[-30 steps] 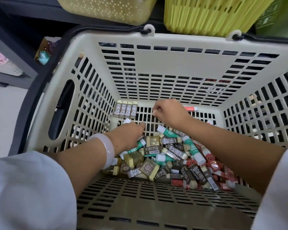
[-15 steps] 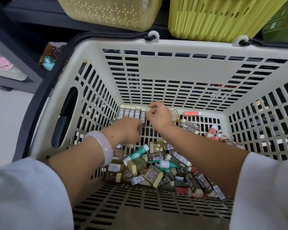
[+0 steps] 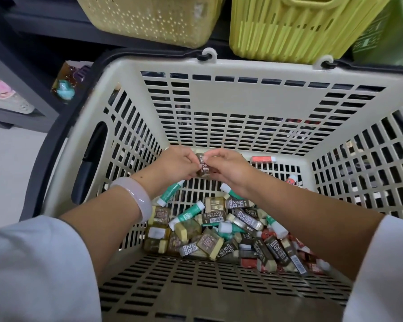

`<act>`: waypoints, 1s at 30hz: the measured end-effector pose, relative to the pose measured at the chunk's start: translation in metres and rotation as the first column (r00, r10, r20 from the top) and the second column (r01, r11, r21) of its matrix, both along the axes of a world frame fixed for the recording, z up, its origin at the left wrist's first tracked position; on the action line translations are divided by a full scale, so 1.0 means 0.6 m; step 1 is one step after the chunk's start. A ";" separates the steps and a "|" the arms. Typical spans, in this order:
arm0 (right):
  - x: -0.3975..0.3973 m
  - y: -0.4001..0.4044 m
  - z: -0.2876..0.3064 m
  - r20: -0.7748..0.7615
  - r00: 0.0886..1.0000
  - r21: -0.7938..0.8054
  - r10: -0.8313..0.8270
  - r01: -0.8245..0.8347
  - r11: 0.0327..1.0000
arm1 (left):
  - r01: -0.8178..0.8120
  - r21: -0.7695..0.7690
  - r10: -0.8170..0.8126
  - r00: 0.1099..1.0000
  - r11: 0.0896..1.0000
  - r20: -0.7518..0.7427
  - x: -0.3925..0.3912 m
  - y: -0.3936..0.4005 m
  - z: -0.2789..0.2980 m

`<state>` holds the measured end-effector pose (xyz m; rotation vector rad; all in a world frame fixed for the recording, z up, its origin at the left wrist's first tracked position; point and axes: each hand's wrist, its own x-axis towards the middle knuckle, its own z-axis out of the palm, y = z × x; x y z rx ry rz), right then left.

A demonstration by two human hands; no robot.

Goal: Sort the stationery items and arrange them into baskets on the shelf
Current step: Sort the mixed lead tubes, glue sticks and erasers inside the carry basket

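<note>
A dark 2B eraser [image 3: 203, 167] sits pinched between the fingertips of the left hand [image 3: 176, 167] and right hand [image 3: 229, 169] — both curled narrowly onto it, forearms reaching into the beige basket [image 3: 219, 101] above the loose pile of erasers [image 3: 230, 231].

Both arms extended forward, forearms converging. Left hand [image 3: 175, 166] and right hand [image 3: 228, 167] fingertips pinched together, nearly touching.

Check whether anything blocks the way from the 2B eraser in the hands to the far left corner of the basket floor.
Nothing visible does. The left hand and right hand pinch the 2B eraser just above the far wall's base in the beige basket. The loose pile lies nearer the person; the hands hide the corner itself.
</note>
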<state>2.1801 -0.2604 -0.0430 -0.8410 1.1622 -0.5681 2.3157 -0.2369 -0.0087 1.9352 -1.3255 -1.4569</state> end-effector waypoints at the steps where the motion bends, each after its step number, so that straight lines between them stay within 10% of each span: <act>1: -0.001 -0.001 -0.003 -0.038 0.999 -0.004 -0.015 0.015 1.000 | 0.031 -0.009 -0.031 0.999 0.999 0.023 -0.001 0.001 -0.001; 5: 0.001 -0.008 -0.028 -0.365 0.921 -0.136 -0.140 0.096 0.986 | 0.305 -0.047 -0.284 0.926 0.951 0.249 -0.002 0.006 -0.010; 11: 0.035 -0.019 -0.048 -0.565 0.809 -0.262 -0.162 0.011 0.965 | 0.761 0.148 -0.766 0.585 0.632 0.266 -0.028 0.036 -0.027; 21: -0.016 -0.018 -0.020 -0.629 0.772 -0.364 0.088 -0.394 0.844 | 0.828 0.186 -0.804 0.419 0.529 0.423 -0.048 0.061 -0.043; 30: -0.057 -0.001 0.014 -0.440 0.775 -0.311 0.453 -0.605 0.733 | 0.321 0.000 -0.318 0.937 0.947 0.144 -0.014 0.009 -0.004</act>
